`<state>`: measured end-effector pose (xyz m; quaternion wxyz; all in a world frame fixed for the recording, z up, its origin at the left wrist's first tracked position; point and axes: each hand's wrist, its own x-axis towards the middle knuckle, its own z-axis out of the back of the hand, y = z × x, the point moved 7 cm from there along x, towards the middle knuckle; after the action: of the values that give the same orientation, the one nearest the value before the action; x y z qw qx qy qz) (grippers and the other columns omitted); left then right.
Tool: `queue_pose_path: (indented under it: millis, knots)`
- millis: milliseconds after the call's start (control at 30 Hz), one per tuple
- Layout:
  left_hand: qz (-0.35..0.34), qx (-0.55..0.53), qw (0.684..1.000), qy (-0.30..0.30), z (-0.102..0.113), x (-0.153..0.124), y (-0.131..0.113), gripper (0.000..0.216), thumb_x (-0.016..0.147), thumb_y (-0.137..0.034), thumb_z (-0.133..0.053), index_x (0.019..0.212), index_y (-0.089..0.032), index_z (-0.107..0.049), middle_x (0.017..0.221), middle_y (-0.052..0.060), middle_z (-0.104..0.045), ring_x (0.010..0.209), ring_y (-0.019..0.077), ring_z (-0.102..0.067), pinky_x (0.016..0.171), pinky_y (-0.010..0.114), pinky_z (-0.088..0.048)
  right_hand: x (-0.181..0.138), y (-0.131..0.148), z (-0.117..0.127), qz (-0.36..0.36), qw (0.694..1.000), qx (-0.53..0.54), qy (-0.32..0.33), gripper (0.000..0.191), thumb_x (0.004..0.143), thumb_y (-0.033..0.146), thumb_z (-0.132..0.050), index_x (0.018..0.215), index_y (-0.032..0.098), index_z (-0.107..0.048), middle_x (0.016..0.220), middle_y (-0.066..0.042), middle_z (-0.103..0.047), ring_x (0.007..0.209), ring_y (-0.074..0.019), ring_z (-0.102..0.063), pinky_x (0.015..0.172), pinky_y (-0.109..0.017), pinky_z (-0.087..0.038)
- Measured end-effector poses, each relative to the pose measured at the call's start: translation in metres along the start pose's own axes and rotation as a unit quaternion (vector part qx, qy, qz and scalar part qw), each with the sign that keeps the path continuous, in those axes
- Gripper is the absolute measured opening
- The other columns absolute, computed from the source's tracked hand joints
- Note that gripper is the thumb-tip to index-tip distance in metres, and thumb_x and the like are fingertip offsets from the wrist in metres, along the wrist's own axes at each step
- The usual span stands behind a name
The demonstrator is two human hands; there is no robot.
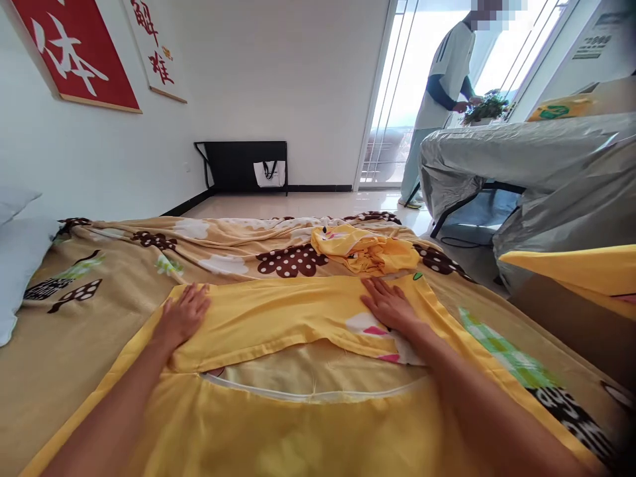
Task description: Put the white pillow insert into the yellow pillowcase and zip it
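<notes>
A yellow pillowcase (278, 318) lies spread on the bed in front of me, its zipped opening gaping toward me. My left hand (185, 315) rests flat on its left part, fingers stretched out. My right hand (390, 306) presses flat on its right part, near a pink and white print. Beyond them, a second yellow cloth (365, 250) lies crumpled on the tan flowered bedspread (149, 258).
White pillows (17, 255) lie at the bed's left edge. On the right stands furniture under a grey cover (536, 165). Another person (444, 86) stands by the bright glass door, handling a potted plant (484, 107). A black rack (243, 165) with a white bag stands against the far wall.
</notes>
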<state>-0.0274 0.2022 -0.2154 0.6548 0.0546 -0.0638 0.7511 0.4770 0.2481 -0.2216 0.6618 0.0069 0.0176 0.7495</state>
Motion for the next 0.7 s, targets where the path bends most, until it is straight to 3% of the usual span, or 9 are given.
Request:
queue_pose_path:
  millis: [133,233,333,400,467,600,700]
  knots:
    - [-0.037,-0.014,0.998,0.047,0.001,-0.039,0.067,0.057,0.09,-0.042,-0.022,0.142,-0.02,-0.031,0.149,0.006,-0.029,0.139,0.0228,-0.024,0.11,0.05,-0.025,-0.052,-0.058,-0.009,0.043,0.999,-0.022,0.005,0.063,0.09,0.057,-0.018,0.146,0.03,-0.021,0.153,-0.002,-0.019,0.141,-0.0197,-0.014,0.112,-0.047,-0.015]
    - [-0.004,-0.003,0.998,0.061,0.003,-0.068,0.109,0.056,0.09,-0.045,-0.021,0.141,-0.025,-0.033,0.147,0.001,-0.034,0.138,0.0222,-0.027,0.108,0.05,-0.028,-0.093,-0.114,-0.014,-0.015,0.998,-0.051,-0.04,0.066,0.087,0.061,-0.019,0.145,0.031,-0.024,0.153,-0.001,-0.018,0.14,-0.0216,-0.015,0.111,-0.05,-0.016]
    - [0.004,0.004,1.0,0.021,0.013,-0.093,0.108,0.056,0.091,-0.047,-0.019,0.139,-0.025,-0.035,0.145,0.001,-0.038,0.136,0.0231,-0.031,0.105,0.051,-0.032,-0.124,-0.135,-0.015,-0.023,0.998,-0.044,-0.047,0.065,0.086,0.06,-0.02,0.144,0.031,-0.03,0.151,-0.002,-0.023,0.139,-0.0233,-0.019,0.109,-0.052,-0.021]
    - [-0.043,-0.006,0.999,-0.004,0.022,-0.108,0.077,0.055,0.091,-0.047,-0.019,0.141,-0.026,-0.033,0.146,0.001,-0.036,0.136,0.0215,-0.031,0.106,0.047,-0.033,-0.136,-0.127,-0.007,-0.016,0.998,-0.025,-0.059,0.063,0.088,0.059,-0.018,0.143,0.03,-0.031,0.15,-0.003,-0.026,0.139,-0.0233,-0.02,0.108,-0.052,-0.024]
    - [-0.116,-0.02,0.993,-0.003,0.03,-0.12,0.026,0.053,0.092,-0.047,-0.022,0.142,-0.031,-0.03,0.148,-0.001,-0.032,0.136,0.0191,-0.03,0.107,0.042,-0.032,-0.139,-0.098,0.005,0.011,0.997,0.006,-0.07,0.062,0.09,0.057,-0.015,0.144,0.029,-0.029,0.15,-0.003,-0.026,0.139,-0.0217,-0.019,0.108,-0.049,-0.025]
    - [-0.259,-0.056,0.962,0.061,0.043,-0.122,-0.099,0.051,0.093,-0.049,-0.025,0.141,-0.031,-0.033,0.147,0.001,-0.033,0.137,0.0192,-0.029,0.11,0.042,-0.029,-0.118,0.0,0.019,0.115,0.99,0.085,-0.008,0.061,0.091,0.059,-0.016,0.145,0.031,-0.026,0.151,-0.002,-0.023,0.14,-0.02,-0.016,0.112,-0.046,-0.018]
    - [-0.292,-0.115,0.943,0.108,0.041,-0.102,-0.172,0.054,0.094,-0.05,-0.018,0.143,-0.029,-0.028,0.15,0.002,-0.027,0.139,0.0181,-0.025,0.112,0.045,-0.023,-0.095,0.062,0.015,0.138,0.983,0.114,0.046,0.063,0.091,0.06,-0.013,0.145,0.029,-0.025,0.152,-0.003,-0.02,0.141,-0.0197,-0.014,0.113,-0.045,-0.014]
